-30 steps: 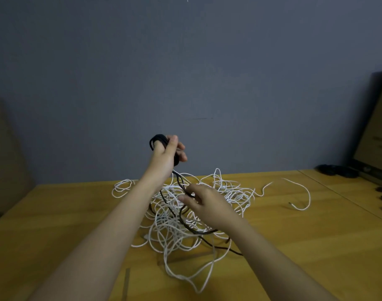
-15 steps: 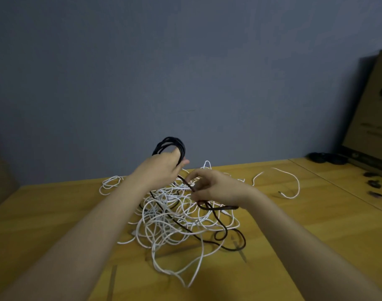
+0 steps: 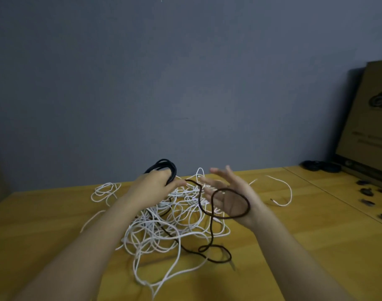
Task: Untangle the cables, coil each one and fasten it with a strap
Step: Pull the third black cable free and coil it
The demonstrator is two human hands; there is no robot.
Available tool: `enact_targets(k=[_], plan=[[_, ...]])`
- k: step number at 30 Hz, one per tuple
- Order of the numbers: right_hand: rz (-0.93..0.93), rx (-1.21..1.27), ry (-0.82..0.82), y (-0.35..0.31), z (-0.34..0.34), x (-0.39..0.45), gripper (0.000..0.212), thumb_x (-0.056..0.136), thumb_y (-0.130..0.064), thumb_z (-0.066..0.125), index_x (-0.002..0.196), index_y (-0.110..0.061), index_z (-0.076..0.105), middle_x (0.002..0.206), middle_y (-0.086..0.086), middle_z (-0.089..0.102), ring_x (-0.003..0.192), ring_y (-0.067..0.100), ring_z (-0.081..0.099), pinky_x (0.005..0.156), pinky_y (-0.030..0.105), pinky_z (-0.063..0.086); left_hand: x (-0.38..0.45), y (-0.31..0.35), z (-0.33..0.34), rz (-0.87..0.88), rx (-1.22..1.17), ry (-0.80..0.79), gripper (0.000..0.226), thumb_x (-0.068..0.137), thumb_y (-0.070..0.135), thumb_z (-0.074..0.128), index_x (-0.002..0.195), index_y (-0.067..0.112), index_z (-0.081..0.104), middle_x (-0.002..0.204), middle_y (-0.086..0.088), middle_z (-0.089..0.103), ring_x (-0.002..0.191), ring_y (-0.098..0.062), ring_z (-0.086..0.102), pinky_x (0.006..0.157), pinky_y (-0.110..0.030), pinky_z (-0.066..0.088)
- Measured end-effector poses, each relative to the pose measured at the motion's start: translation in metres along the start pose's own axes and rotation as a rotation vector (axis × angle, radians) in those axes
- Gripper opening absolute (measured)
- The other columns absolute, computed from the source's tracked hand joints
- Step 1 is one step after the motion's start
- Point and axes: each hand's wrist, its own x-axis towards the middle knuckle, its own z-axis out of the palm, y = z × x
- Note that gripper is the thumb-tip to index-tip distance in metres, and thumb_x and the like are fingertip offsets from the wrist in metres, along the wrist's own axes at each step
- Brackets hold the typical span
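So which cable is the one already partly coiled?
The black cable: the left hand grips its coiled loops; the white cable lies tangled on the table.

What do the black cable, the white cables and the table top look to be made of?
Black cable: seemingly rubber or plastic sheathing, matte, bending in soft loops without glare. White cables: likely smooth plastic jacket, thin, slightly bright, limp tangled curls. Table top: wood or wood-look laminate, yellowish, with a faint sheen; which one cannot be told.
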Motion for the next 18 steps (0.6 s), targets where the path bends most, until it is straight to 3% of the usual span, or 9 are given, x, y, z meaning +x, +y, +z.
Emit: enact_targets(k=[2, 4, 8, 10, 12, 14, 16, 18], plan=[[-0.099, 0.187, 0.077, 0.001, -0.004, -0.004, 0.043, 0.098, -0.046, 0.039, 0.109, -0.013, 0.063, 0.11, 0.017, 0.069, 0.085, 0.028, 0.07, 0.071, 0.036, 0.06, -0.005, 0.002, 0.004, -0.061, 0.061, 0.013, 0.052, 0.091, 0.062, 0.041, 0.066, 0.016, 0.035, 0.056, 0.0, 0.043, 0.047, -0.016, 0.04, 0.046, -0.029, 0.028], [-0.211, 0.175, 0.193, 0.005, -0.007, -0.008, 0.044, 0.1, -0.048, 0.034, 0.11, -0.017, 0.064, 0.113, 0.012, 0.067, 0.093, 0.024, 0.065, 0.08, 0.038, 0.055, -0.01, 0.004, 0.007, -0.122, 0.13, 0.022, 0.049, 0.095, 0.055, 0.04, 0.065, 0.017, 0.035, 0.056, 0.0, 0.043, 0.047, -0.015, 0.04, 0.044, -0.028, 0.026], [-0.477, -0.538, 0.484, 0.013, 0.002, -0.021, 0.024, 0.1, -0.037, 0.041, 0.121, -0.039, 0.053, 0.134, -0.013, 0.046, 0.128, 0.009, 0.039, 0.1, 0.03, 0.033, -0.015, 0.017, 0.008, -0.196, 0.172, 0.082, 0.045, 0.099, 0.046, 0.04, 0.064, 0.017, 0.037, 0.06, 0.001, 0.047, 0.051, -0.014, 0.045, 0.044, -0.027, 0.025], [-0.641, -0.919, 0.454, 0.019, 0.01, -0.028, 0.026, 0.099, -0.03, 0.047, 0.122, -0.042, 0.049, 0.139, -0.015, 0.039, 0.134, 0.003, 0.026, 0.105, 0.026, 0.026, -0.018, 0.025, 0.005, -0.191, 0.169, 0.088, 0.045, 0.099, 0.044, 0.041, 0.063, 0.017, 0.037, 0.059, 0.001, 0.047, 0.051, -0.014, 0.044, 0.044, -0.026, 0.025], [-0.756, -1.236, 0.33, 0.025, 0.02, -0.028, 0.034, 0.097, -0.024, 0.05, 0.13, -0.034, 0.05, 0.144, -0.014, 0.035, 0.136, 0.002, 0.019, 0.108, 0.023, 0.02, -0.021, 0.036, -0.001, -0.158, 0.185, 0.113, 0.045, 0.099, 0.045, 0.041, 0.063, 0.018, 0.036, 0.059, 0.003, 0.046, 0.05, -0.012, 0.043, 0.044, -0.026, 0.025], [-0.721, -1.478, 0.226, 0.031, 0.03, -0.023, 0.046, 0.099, -0.022, 0.045, 0.144, -0.024, 0.037, 0.148, -0.009, 0.033, 0.139, 0.007, 0.018, 0.115, 0.028, 0.018, -0.026, 0.047, -0.009, -0.124, 0.177, 0.127, 0.046, 0.098, 0.047, 0.042, 0.062, 0.018, 0.035, 0.059, 0.004, 0.044, 0.05, -0.011, 0.041, 0.044, -0.027, 0.024], [-0.631, -1.558, 0.236, 0.035, 0.032, -0.019, 0.048, 0.102, -0.019, 0.038, 0.149, -0.02, 0.028, 0.144, -0.001, 0.043, 0.14, 0.016, 0.025, 0.118, 0.037, 0.018, -0.033, 0.055, -0.018, -0.114, 0.104, 0.151, 0.048, 0.097, 0.05, 0.042, 0.062, 0.017, 0.035, 0.057, 0.002, 0.044, 0.049, -0.013, 0.041, 0.045, -0.029, 0.024], [-0.578, -1.542, 0.296, 0.035, 0.029, -0.021, 0.04, 0.103, -0.017, 0.033, 0.143, -0.021, 0.035, 0.124, 0.001, 0.06, 0.133, 0.024, 0.039, 0.116, 0.04, 0.023, -0.042, 0.059, -0.031, -0.14, -0.051, 0.18, 0.051, 0.095, 0.052, 0.045, 0.063, 0.014, 0.035, 0.057, -0.001, 0.043, 0.049, -0.017, 0.041, 0.046, -0.03, 0.025]])
